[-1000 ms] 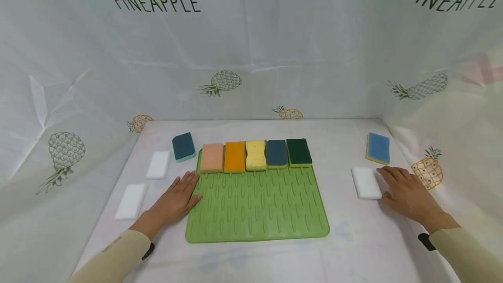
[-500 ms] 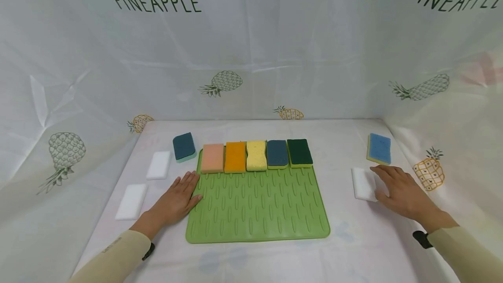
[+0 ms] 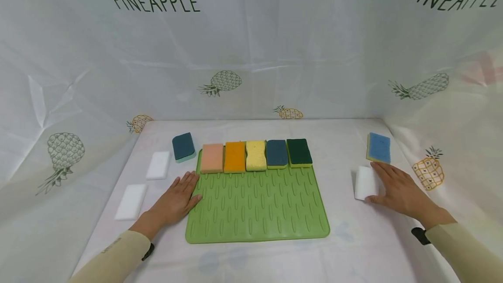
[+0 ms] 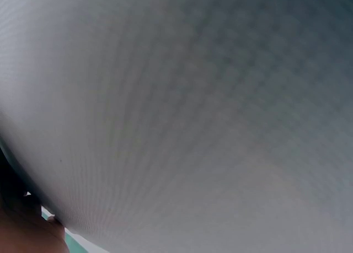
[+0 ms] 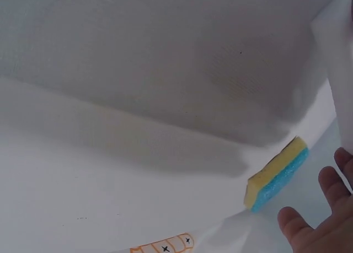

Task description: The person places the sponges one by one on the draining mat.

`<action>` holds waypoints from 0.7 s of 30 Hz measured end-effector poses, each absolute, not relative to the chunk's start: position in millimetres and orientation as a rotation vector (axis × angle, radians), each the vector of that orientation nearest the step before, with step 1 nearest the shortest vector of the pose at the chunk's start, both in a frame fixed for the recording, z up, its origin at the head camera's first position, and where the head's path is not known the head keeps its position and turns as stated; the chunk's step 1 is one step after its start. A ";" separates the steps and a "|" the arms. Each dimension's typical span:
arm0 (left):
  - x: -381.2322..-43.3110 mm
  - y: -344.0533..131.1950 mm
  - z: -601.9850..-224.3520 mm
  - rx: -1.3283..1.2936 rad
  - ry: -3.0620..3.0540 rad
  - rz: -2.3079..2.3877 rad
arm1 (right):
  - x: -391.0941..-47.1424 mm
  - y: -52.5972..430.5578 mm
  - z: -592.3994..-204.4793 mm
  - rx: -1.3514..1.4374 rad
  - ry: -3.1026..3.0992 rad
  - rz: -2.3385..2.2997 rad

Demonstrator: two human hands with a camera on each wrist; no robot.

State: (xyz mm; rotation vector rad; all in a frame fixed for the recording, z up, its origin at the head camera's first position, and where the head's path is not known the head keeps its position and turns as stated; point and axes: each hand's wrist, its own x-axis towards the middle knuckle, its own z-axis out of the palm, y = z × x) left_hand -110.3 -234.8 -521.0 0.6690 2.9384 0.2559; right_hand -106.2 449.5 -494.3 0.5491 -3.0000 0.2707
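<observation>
My right hand [image 3: 401,189] pinches a white sponge [image 3: 365,182], a plain flat block, with the thumb at its near end and the fingers toward its far end. The sponge stands tilted up off the table; in the right wrist view part of the white sponge [image 5: 336,60] shows at the upper right, above spread fingers [image 5: 333,189]. My left hand [image 3: 173,202] lies flat with straight fingers at the left edge of the green mat [image 3: 257,206]. The left wrist view is mostly a blurred grey surface, with a bit of the hand [image 4: 33,231] in the corner.
Along the mat's far edge sit pink [image 3: 212,158], orange [image 3: 235,157], yellow [image 3: 256,155], blue [image 3: 277,153] and dark green [image 3: 299,152] sponges. Left lie a teal sponge [image 3: 183,146] and white sponges [image 3: 158,165] [image 3: 131,202]. A blue-yellow sponge [image 3: 379,147] lies beyond my right hand.
My right hand has shifted left over the white sponge and taken hold of it; the sponge, flat before, has tipped up. My left hand has stayed in place.
</observation>
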 end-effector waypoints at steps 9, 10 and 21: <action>-109.5 -235.1 -521.1 0.690 2.947 0.255 | -102.2 446.3 -494.6 0.475 -2.999 0.290; -109.6 -235.4 -521.6 0.688 2.945 0.257 | -101.7 446.4 -494.8 0.481 -2.989 0.284; -111.1 -239.2 -520.1 0.679 2.924 0.282 | -98.9 446.7 -499.8 0.552 -2.943 0.263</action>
